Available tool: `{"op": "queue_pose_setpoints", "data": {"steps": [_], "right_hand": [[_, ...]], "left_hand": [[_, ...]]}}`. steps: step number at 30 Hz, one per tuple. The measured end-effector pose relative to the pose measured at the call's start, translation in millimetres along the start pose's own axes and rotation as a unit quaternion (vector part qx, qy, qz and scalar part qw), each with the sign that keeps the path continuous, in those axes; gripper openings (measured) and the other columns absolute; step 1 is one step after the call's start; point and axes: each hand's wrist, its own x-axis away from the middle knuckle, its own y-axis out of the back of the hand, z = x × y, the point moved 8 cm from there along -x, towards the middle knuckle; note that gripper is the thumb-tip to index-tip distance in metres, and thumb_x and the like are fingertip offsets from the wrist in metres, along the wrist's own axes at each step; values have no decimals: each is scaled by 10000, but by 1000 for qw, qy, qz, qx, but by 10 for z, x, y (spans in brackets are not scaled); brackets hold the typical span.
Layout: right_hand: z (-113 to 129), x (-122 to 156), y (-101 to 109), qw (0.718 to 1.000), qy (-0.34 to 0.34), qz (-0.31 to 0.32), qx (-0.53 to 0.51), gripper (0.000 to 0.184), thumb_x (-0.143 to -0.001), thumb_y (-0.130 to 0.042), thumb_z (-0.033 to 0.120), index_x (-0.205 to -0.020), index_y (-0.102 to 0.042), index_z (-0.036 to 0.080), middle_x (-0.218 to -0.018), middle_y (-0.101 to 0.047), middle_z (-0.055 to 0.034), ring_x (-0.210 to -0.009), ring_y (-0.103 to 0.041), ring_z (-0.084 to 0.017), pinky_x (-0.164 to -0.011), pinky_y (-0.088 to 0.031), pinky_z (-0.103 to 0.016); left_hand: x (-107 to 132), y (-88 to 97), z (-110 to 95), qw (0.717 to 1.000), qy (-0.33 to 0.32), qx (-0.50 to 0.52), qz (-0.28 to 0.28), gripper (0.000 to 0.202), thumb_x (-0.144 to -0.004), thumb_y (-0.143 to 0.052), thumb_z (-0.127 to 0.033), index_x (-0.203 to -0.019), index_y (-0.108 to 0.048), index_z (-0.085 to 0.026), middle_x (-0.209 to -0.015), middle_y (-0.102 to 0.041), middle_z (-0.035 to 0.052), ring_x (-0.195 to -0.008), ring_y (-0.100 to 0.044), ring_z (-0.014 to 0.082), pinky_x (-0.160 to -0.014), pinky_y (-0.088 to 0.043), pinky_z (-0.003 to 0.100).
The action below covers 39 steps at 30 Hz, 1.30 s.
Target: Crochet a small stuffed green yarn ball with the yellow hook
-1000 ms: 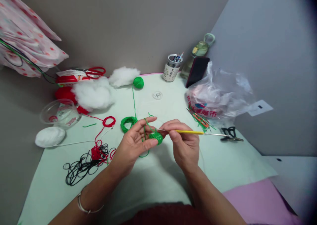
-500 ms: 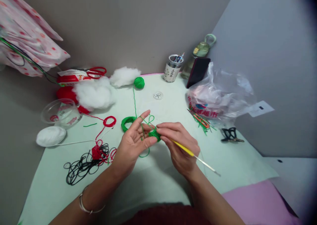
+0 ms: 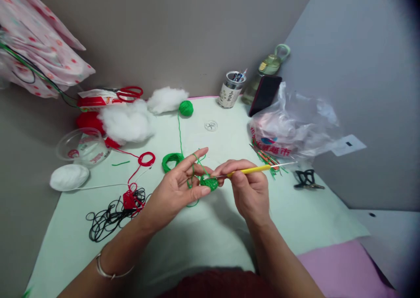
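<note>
The seemingly soft, light green piece [image 3: 209,183] is being pinched edgewise by the left hand [image 3: 175,191], the hook [image 3: 254,170] being clamped in the right hand [image 3: 250,191] alongside.

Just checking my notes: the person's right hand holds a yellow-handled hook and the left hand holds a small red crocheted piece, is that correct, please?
Not quite. The crocheted piece pinched in the left hand is green, not red, as the head view shows. The rest stands: the right hand holds the yellow-handled hook.
</note>
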Motion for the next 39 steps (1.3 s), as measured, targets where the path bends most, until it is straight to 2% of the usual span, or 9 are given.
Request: {"op": "queue_pose_setpoints", "data": {"steps": [3,8,12,16,21,26,29,35,39], "right_hand": [[21,-3,11,1000,-3,5,9,198,-1022,-625,385,-998,-746,229,-913,-792,-55,-826,-730,-193,-706,-596,-333],[103,-17,-16,999,28,40,13,181,-1039,-601,340,-1010,-741,229,-932,-792,-52,-818,-720,-179,-721,-596,-336],[169,-21,-32,997,41,52,51,187,-1048,-579,302,-1006,-741,220,-936,-789,-61,-841,-732,-187,-724,-614,-343],[224,-7,-45,991,67,58,101,194,-1056,-553,250,-1052,-746,233,-957,-782,-56,-864,-742,-183,-742,-624,-341],[282,27,-96,978,122,81,147,181,-1035,-583,218,-1085,-756,236,-982,-795,-67,-931,-750,-209,-797,-626,-384],[231,-4,-53,994,78,46,68,186,-1049,-571,297,-1006,-742,240,-933,-795,-58,-860,-753,-201,-714,-635,-358],[216,-12,-63,995,70,47,50,180,-1043,-586,313,-994,-740,236,-929,-798,-58,-856,-752,-199,-707,-637,-351],[226,-2,-92,991,82,71,75,180,-1046,-584,296,-1033,-757,249,-957,-805,-54,-899,-756,-203,-764,-633,-370],[272,3,-132,979,103,96,148,173,-1035,-600,260,-1056,-770,244,-973,-806,-63,-915,-759,-208,-806,-628,-387]], "left_hand": [[17,3,-16,1000,1,-27,1,771,-847,-836,-284,-1543,-504,-320,-1139,-675,44,-898,-633,168,-874,-495,343],[27,13,-33,998,-1,-64,7,742,-858,-822,-292,-1533,-516,-342,-1155,-695,50,-1010,-642,208,-813,-471,317],[31,33,-58,996,-10,-93,-5,716,-865,-808,-276,-1523,-533,-330,-1127,-709,52,-927,-615,186,-767,-459,304],[31,63,-95,990,-13,-136,-36,707,-860,-800,-270,-1516,-544,-324,-1086,-705,29,-785,-512,144,-774,-453,313],[33,90,-149,986,-16,-149,-72,730,-817,-823,-258,-1500,-567,-291,-1038,-712,27,-782,-489,152,-813,-454,336],[53,59,-207,988,-28,-141,-55,722,-803,-845,-263,-1480,-597,-299,-1017,-722,31,-780,-509,160,-808,-454,345],[64,65,-218,989,-30,-139,-52,726,-798,-850,-260,-1479,-601,-297,-1015,-725,35,-773,-507,163,-803,-456,349],[67,82,-204,986,-23,-158,-55,733,-800,-842,-269,-1487,-592,-311,-1020,-725,25,-784,-496,164,-825,-448,358],[52,89,-198,980,-23,-185,-68,730,-798,-818,-251,-1490,-589,-285,-1002,-727,30,-815,-511,182,-831,-436,371]]}}
